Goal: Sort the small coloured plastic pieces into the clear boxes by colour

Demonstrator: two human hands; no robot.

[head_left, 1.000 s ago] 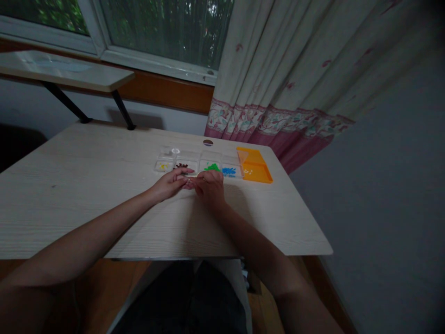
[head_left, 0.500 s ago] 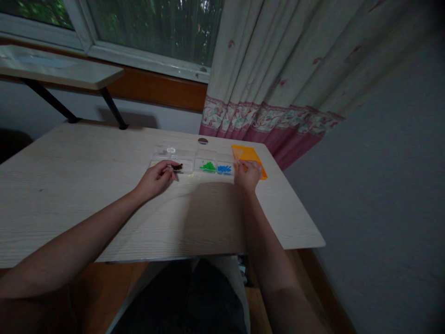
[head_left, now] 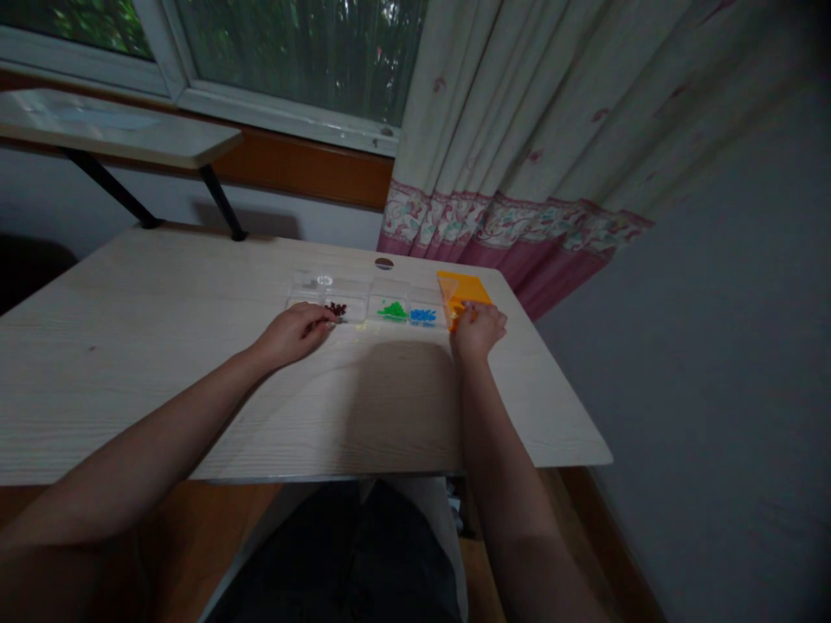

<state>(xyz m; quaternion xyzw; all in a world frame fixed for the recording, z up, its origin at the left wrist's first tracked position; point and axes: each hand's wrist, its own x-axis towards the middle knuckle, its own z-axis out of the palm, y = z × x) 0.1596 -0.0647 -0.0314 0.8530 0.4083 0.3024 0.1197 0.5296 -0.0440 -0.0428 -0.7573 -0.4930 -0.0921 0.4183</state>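
My left hand (head_left: 295, 334) rests at the front edge of a clear plastic box (head_left: 354, 305), its fingers pinched beside a small heap of dark red pieces (head_left: 336, 308). Whatever lies between those fingertips is too small to make out. Right of that heap, a second clear box (head_left: 388, 289) holds green pieces (head_left: 393, 310) and blue pieces (head_left: 423, 317) in separate compartments. My right hand (head_left: 479, 330) is closed over the front of an orange tray or sheet (head_left: 464, 286); its fingertips are near small orange bits, and I cannot see what they grip.
The boxes stand on a pale wooden desk (head_left: 292, 424). A round cable hole (head_left: 384, 263) lies behind them. At the back left a raised shelf (head_left: 117, 130) stands on black legs. A curtain (head_left: 486, 173) hangs behind the right end, and a wall (head_left: 681, 363) is on the right.
My left fingers have moved slightly right and down, leaving the dark red heap more in view. My right hand has shifted a little right over the orange tray or sheet. The view has turned slightly.
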